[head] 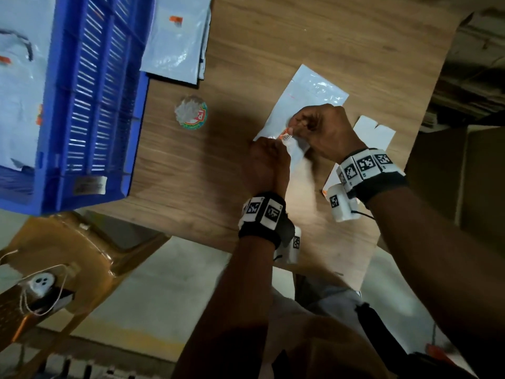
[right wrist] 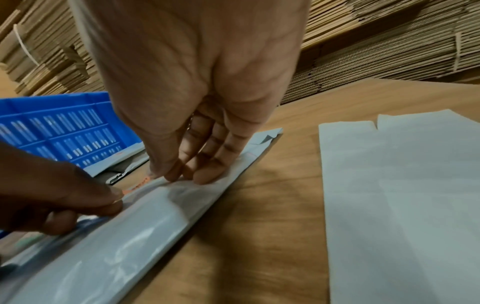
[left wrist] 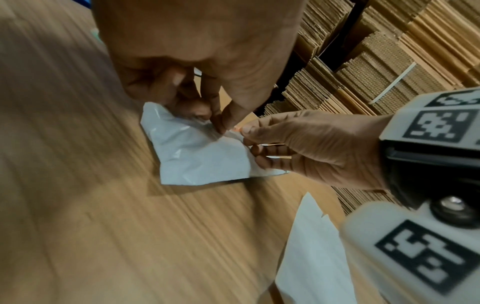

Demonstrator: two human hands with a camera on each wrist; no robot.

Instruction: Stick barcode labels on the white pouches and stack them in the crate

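Note:
A white pouch [head: 308, 91] lies flat on the wooden table [head: 273, 36], and both hands meet over its near end. Between them is a small orange and white barcode label [head: 287, 137]. My left hand [head: 281, 142] pinches one end of the label against the pouch. My right hand [head: 294, 129] pinches the other end with thumb and curled fingers. In the right wrist view the right fingertips [right wrist: 200, 179] touch the pouch [right wrist: 130, 236] beside the orange label [right wrist: 135, 186]. The blue crate [head: 90, 105] at the left holds several white pouches [head: 19, 77].
A stack of white pouches [head: 177, 39] lies beyond the crate's corner. A round roll [head: 191, 112] sits left of the hands. A white paper sheet [head: 374, 132] lies right of them. Flattened cardboard [right wrist: 389, 51] is piled behind the table, and a brown chair [head: 68, 255] stands below its near edge.

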